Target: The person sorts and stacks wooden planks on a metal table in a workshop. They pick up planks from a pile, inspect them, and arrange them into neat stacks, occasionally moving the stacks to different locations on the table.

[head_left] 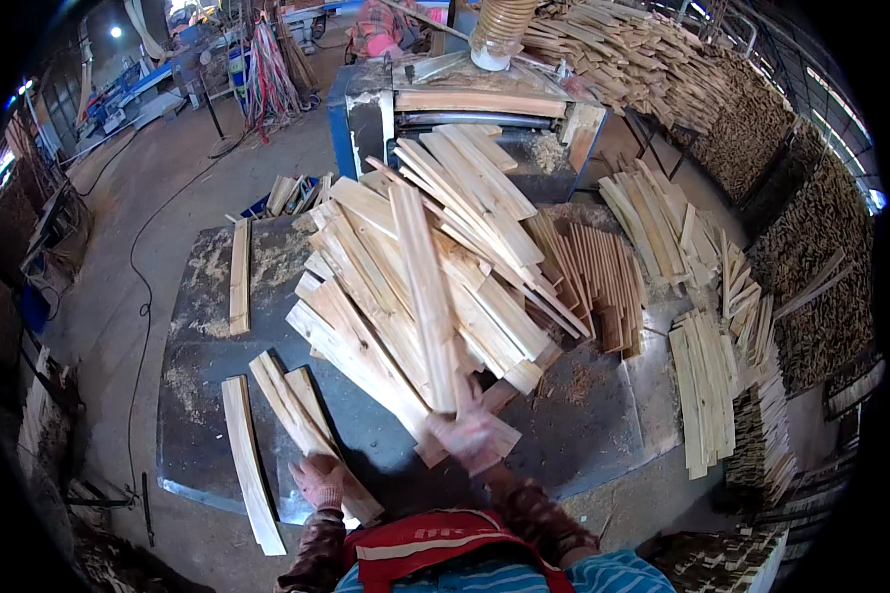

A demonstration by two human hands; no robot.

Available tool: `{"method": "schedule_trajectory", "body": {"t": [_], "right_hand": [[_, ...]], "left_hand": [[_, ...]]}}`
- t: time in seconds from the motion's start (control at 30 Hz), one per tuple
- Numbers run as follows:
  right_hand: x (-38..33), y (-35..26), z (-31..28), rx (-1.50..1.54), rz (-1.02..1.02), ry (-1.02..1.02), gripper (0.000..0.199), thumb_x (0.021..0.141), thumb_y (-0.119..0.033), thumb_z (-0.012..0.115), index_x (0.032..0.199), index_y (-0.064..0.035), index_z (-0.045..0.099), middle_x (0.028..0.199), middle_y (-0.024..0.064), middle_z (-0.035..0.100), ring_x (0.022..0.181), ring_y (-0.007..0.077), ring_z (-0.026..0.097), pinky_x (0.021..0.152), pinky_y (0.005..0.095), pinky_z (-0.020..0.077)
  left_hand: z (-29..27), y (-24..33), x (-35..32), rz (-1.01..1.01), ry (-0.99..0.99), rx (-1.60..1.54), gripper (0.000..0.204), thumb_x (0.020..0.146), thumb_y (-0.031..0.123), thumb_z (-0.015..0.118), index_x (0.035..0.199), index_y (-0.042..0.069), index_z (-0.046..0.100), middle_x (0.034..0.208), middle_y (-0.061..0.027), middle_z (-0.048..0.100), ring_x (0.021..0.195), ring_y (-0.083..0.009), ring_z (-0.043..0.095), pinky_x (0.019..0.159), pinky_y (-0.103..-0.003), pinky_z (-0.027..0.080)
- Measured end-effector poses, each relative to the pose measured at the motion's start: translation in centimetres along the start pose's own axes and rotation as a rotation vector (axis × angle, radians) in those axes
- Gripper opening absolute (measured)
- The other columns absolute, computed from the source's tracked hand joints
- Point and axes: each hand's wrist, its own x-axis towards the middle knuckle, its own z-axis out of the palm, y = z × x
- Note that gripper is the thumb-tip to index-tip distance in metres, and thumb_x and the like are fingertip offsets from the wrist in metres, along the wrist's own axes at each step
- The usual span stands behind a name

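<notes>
My right hand (pixel 472 432), in a pink glove, grips the near end of a long pale wooden slat (pixel 425 296) that points away from me over a big loose pile of slats (pixel 435 267). My left hand (pixel 318 481), also gloved, rests on the near end of a pair of slats (pixel 297 410) lying on the dark metal table (pixel 203 435). A single long slat (pixel 247 465) lies to the left of them.
One more slat (pixel 238 277) lies at the table's left. Behind the pile stands a blue planing machine (pixel 465 104) with a ribbed hose (pixel 499 25). Stacks of slats (pixel 707 385) fill the right side and back. A person in pink (pixel 376 25) works beyond the machine.
</notes>
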Motion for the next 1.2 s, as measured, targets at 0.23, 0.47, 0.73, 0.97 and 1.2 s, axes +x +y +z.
{"method": "schedule_trajectory", "body": {"t": [0.23, 0.47, 0.73, 0.97, 1.2], "right_hand": [[-2.5, -6.7, -1.2, 0.319, -0.155, -0.312, 0.073, 0.08, -0.024, 0.078, 0.145, -0.0059, 0.048, 0.127, 0.025, 0.06, 0.106, 0.0402, 0.064, 0.089, 0.045, 0.0532], [16.4, 1.9, -7.5, -0.232, -0.106, 0.338, 0.073, 0.091, -0.033, 0.072, 0.149, -0.0032, 0.04, 0.143, 0.0225, 0.052, 0.129, 0.0378, 0.054, 0.102, 0.0492, 0.0467], [24.4, 9.4, -4.9, -0.396, -0.045, 0.144, 0.068, 0.089, -0.04, 0.067, 0.146, -0.0099, 0.048, 0.142, 0.0221, 0.052, 0.125, 0.0429, 0.054, 0.103, 0.0493, 0.0468], [11.6, 5.9, -4.7, 0.095, 0.038, 0.008, 0.068, 0.088, -0.032, 0.072, 0.147, -0.0073, 0.049, 0.119, 0.0217, 0.066, 0.106, 0.0433, 0.065, 0.089, 0.0485, 0.0531], [2.8, 1.0, -5.2, 0.451, 0.241, -0.277, 0.059, 0.088, -0.013, 0.077, 0.139, -0.0005, 0.051, 0.097, 0.0045, 0.064, 0.087, 0.0164, 0.061, 0.075, 0.0331, 0.0535]], "left_hand": [[-5.9, 20.9, -0.3, 0.211, -0.926, -1.203, 0.058, 0.093, 0.024, 0.072, 0.138, -0.004, 0.05, 0.125, -0.0175, 0.066, 0.112, -0.0279, 0.066, 0.098, -0.04, 0.053], [-5.9, 21.1, 1.5, 0.209, -0.836, -1.352, 0.043, 0.092, 0.013, 0.069, 0.129, -0.006, 0.059, 0.119, -0.0171, 0.07, 0.103, -0.0293, 0.07, 0.089, -0.041, 0.059], [-1.2, 0.3, 6.0, 0.235, -0.074, -1.022, 0.045, 0.086, 0.016, 0.075, 0.127, 0.001, 0.065, 0.12, -0.0133, 0.068, 0.106, -0.0289, 0.067, 0.095, -0.037, 0.053], [1.3, -2.8, 3.1, -0.364, -0.233, -0.354, 0.07, 0.069, 0.031, 0.086, 0.127, 0.003, 0.06, 0.144, -0.0264, 0.048, 0.129, -0.0412, 0.053, 0.108, -0.044, 0.046], [-2.5, 7.0, 3.6, 0.278, 0.241, -0.179, 0.082, 0.073, 0.027, 0.084, 0.142, 0.004, 0.046, 0.15, -0.0315, 0.042, 0.138, -0.0472, 0.044, 0.114, -0.047, 0.04]]}}
